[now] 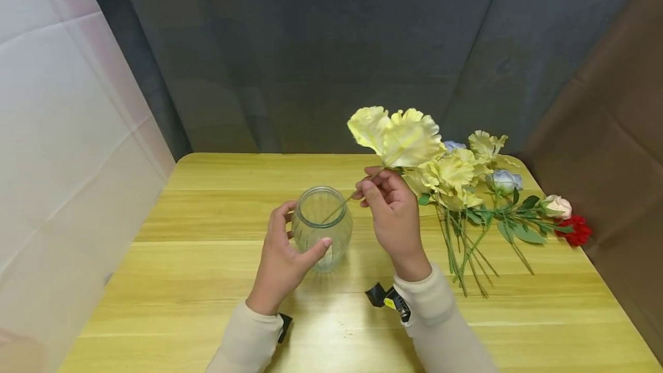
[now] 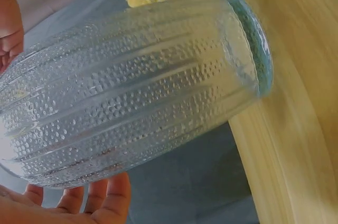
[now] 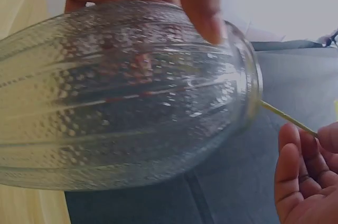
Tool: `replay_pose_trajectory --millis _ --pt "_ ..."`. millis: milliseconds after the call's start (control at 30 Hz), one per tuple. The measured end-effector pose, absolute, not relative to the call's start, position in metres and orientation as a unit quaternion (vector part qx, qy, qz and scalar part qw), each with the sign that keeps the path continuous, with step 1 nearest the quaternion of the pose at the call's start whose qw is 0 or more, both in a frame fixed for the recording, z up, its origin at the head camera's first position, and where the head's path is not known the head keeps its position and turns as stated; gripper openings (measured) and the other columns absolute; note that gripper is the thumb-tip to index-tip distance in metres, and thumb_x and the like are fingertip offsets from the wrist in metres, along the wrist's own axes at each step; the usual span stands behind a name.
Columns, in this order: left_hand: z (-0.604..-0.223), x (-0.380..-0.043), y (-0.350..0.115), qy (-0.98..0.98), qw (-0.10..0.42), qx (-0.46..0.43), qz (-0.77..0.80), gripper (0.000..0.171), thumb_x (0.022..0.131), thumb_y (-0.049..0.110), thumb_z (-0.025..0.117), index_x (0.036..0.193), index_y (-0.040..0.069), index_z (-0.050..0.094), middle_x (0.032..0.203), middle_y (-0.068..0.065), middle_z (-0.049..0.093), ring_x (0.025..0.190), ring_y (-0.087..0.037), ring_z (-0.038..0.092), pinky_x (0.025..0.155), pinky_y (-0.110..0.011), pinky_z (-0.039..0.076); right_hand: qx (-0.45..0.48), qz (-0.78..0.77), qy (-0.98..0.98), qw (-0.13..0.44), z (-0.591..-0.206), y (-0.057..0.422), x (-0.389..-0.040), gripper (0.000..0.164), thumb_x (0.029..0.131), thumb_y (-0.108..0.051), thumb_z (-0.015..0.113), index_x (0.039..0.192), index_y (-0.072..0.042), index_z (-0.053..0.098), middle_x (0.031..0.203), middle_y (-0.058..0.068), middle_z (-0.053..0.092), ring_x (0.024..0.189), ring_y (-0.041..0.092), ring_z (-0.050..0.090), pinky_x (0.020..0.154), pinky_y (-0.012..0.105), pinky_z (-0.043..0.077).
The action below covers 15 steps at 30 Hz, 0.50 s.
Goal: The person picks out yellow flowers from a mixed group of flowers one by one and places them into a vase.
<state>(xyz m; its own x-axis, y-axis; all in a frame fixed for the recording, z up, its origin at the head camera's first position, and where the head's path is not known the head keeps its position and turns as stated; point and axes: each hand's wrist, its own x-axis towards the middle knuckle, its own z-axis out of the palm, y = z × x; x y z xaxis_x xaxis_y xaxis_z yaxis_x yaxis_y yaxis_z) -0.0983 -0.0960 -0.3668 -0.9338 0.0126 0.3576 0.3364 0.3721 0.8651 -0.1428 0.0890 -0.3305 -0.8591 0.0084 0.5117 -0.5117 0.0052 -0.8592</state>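
Note:
A ribbed clear glass vase (image 1: 338,240) stands upright on the table. My left hand (image 1: 284,255) holds its left side, fingers behind and thumb across the front; in the left wrist view its fingers (image 2: 113,197) curl round the dimpled glass (image 2: 132,86). To the right of the rim, my right hand (image 1: 397,220) pinches the thin stem of a yellow artificial flower (image 1: 399,137). The stem (image 3: 288,118) slants down through the vase's mouth, its lower part inside. The bloom leans up and away above the right hand.
On the right lie more artificial flowers: yellow blooms (image 1: 456,171), a pale blue rose (image 1: 505,181), a cream rose (image 1: 558,206) and a red flower (image 1: 575,231), with green stems toward me. A dark curtain (image 1: 321,56) hangs behind the wooden table (image 1: 207,281).

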Motion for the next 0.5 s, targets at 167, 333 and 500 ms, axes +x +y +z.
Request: replay_pose_trajectory --millis 167,333,500 --pt "-0.367 -0.097 -0.096 -0.811 0.134 -0.104 -0.559 0.075 0.073 0.019 0.079 0.133 0.007 0.035 0.125 -0.018 0.045 0.107 -0.026 0.042 0.086 -0.048 0.038 0.172 0.670 -0.705 0.158 -0.324 0.082 -0.134 0.020 0.095 -0.005 0.052 0.112 0.005 0.055 0.090 0.018 0.059 0.079 0.026 0.059 0.066 0.026 0.049" --pt "-0.365 -0.096 -0.095 -0.809 0.139 -0.108 -0.560 0.074 0.073 0.018 0.078 0.133 0.006 0.036 0.125 -0.021 0.045 0.108 -0.026 0.041 0.087 -0.049 0.038 0.151 0.658 -0.725 0.133 -0.341 0.080 -0.140 0.020 0.094 -0.011 0.055 0.111 -0.002 0.059 0.091 0.016 0.059 0.080 0.023 0.055 0.065 0.028 0.046" --pt "-0.367 -0.097 -0.096 -0.808 0.138 -0.109 -0.562 0.074 0.073 0.017 0.078 0.133 0.005 0.035 0.126 -0.021 0.045 0.109 -0.026 0.040 0.087 -0.049 0.038 0.129 0.631 -0.755 0.126 -0.352 0.078 -0.143 0.020 0.093 -0.024 0.059 0.109 -0.012 0.062 0.090 0.007 0.060 0.078 0.018 0.053 0.067 0.033 0.046"
